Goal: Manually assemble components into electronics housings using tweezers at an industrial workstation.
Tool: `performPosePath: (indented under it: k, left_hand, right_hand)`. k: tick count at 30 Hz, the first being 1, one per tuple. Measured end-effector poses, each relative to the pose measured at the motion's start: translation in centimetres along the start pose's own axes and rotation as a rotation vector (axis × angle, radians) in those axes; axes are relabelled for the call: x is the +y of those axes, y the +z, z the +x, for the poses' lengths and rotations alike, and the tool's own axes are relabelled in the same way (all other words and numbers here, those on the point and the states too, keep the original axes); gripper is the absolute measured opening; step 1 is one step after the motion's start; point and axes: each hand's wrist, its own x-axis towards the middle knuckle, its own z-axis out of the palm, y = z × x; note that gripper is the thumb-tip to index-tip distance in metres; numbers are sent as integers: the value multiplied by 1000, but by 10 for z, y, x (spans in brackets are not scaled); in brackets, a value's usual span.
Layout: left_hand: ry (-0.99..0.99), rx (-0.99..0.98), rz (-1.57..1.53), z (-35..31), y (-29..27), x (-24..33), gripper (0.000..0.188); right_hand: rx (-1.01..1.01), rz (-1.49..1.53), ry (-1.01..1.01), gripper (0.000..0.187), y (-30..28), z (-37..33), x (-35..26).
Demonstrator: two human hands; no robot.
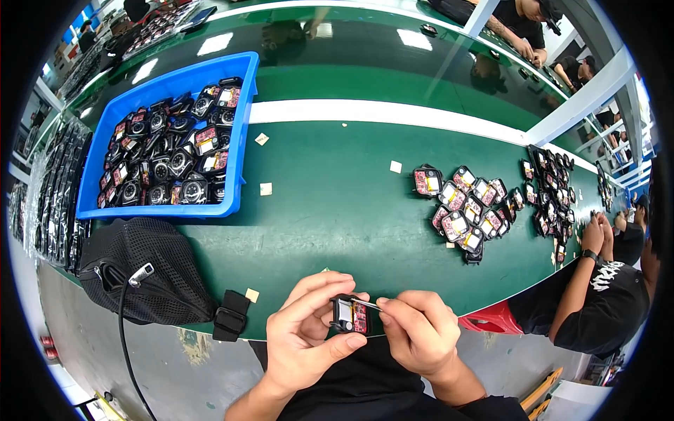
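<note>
My left hand (302,333) holds an open-backed black smartwatch case (345,326) between thumb and fingers, just past the table's near edge. A white rectangle and a red circuit board show inside the case. Pinched in my right hand (423,331) are slim metal tweezers (368,304), pointing left across the case's upper edge. Whether their tip touches a part is too small to tell. To the right on the green table (302,245), a cluster of similar open watch cases (469,207) lies with red boards facing up.
A blue bin (246,105) full of watch cases stands at the left. Near it are a black mesh bag (140,263), a black strap (230,316) and stacked wrapped trays (60,189). More cases (551,182) lie farther right, beside a co-worker (597,302). A white post (583,98) rises behind.
</note>
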Motion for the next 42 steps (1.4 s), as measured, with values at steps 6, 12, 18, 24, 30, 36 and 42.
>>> performPosePath:
  k: [6, 12, 18, 24, 30, 36, 42]
  left_hand:
    - [21, -20, 33, 1, -1, 1, 60]
    - [-8, -24, 59, 0, 0, 3, 60]
    - [-4, -5, 52, 0, -1, 4, 61]
    - [-79, -2, 68, 2, -8, 12, 62]
    - [272, 224, 368, 18, -34, 47, 61]
    - [588, 609, 1060, 58, -45, 83, 46]
    - [536, 667, 1552, 88, -54, 87, 36]
  right_hand:
    - [-35, 85, 98, 21, -5, -2, -1]
    - [-38, 139, 117, 17, -1, -1, 0]
    - [-38, -3, 3, 22, 4, -3, -1]
    - [-102, 41, 5, 22, 0, 4, 1]
    - [76, -180, 311, 27, -19, 3, 17]
    - [72, -499, 520, 41, -26, 20, 34]
    - [-12, -436, 444, 38, -18, 14, 37]
